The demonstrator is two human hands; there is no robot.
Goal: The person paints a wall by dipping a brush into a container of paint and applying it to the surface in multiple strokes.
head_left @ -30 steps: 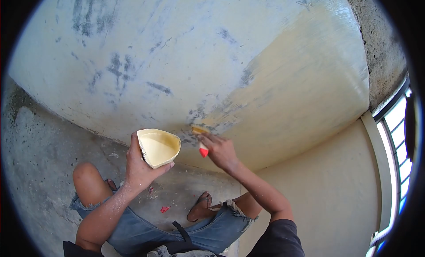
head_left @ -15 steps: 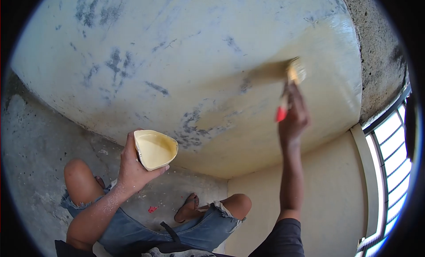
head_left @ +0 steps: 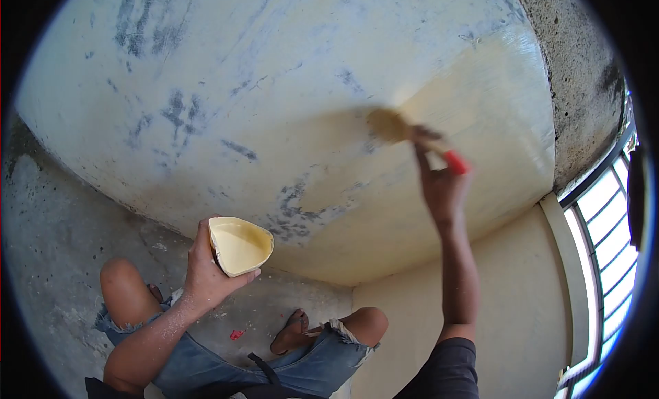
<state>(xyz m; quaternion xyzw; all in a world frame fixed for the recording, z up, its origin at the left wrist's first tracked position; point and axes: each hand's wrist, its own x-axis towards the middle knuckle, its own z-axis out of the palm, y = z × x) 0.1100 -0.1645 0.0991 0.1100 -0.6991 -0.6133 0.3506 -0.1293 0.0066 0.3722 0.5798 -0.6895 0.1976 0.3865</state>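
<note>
My right hand (head_left: 443, 186) grips a paintbrush (head_left: 432, 143) with a red-tipped handle. Its bristles, blurred by motion, press against the wall (head_left: 329, 62), which is pale with dark grey patches. Cream paint covers the wall's right part, around and beyond the brush. Lower left, my left hand (head_left: 209, 275) is wrapped round a cut-open container (head_left: 240, 246) with cream paint inside. The container is held apart from the wall, its opening facing up toward me.
Rough grey concrete floor (head_left: 62, 213) lies below, with a small red scrap (head_left: 237, 335) on it. A cream side wall (head_left: 467, 316) meets the painted wall at a corner. On the right are a barred window (head_left: 611, 251) and bare rough concrete (head_left: 583, 76).
My right hand has swung the brush leftward across the wall, its handle now pointing right. The left hand and container have stayed almost in place, slightly lower in view.
</note>
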